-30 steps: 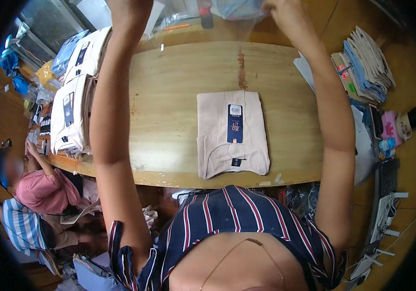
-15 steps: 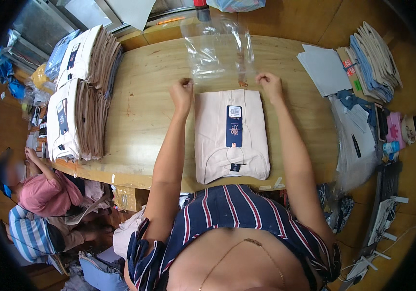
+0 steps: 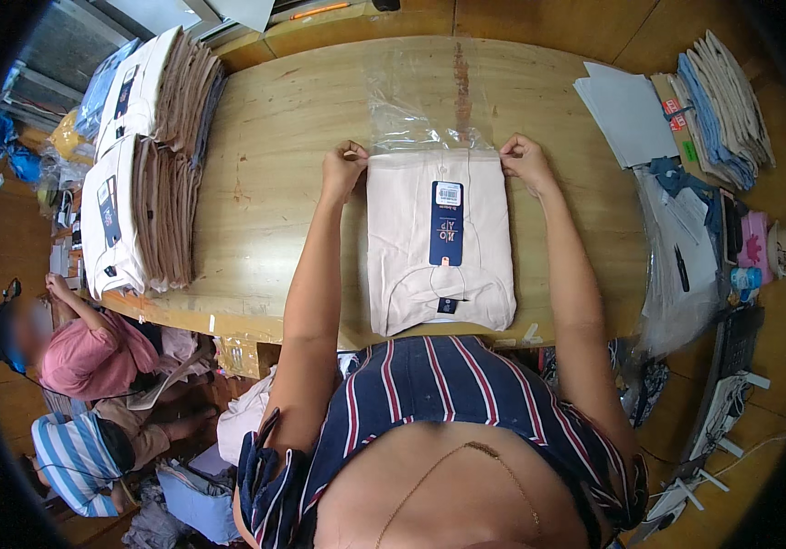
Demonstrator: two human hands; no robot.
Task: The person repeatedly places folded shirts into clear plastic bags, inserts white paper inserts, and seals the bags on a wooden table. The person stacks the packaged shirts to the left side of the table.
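Observation:
A pale pink folded shirt [image 3: 395, 229] lies flat on the table, collar end toward me, with a navy hang tag [image 3: 447, 229] on its front. Beyond it a clear plastic bag [image 3: 420, 105] is spread out, its near edge meeting the shirt's far edge. My left hand [image 3: 344, 170] is closed in a pinch at the shirt's far left corner, on the bag's edge. At the far right corner my right hand [image 3: 526, 165] pinches the other side of the bag. How far the film overlaps the shirt is hard to see.
Two tall stacks of folded shirts [image 3: 166, 215] stand on the table [image 3: 269, 137] at left. White sheets [image 3: 629, 114], folded clothes [image 3: 718, 110], plastic bags and a black pen [image 3: 682, 268] lie at right. At far left sits a person in pink [image 3: 100, 352].
Both hands have come down onto the shirt's far corners, drawing the plastic bag toward me until its near edge meets the shirt. The bag lies flatter and the shirt appears slightly higher in view.

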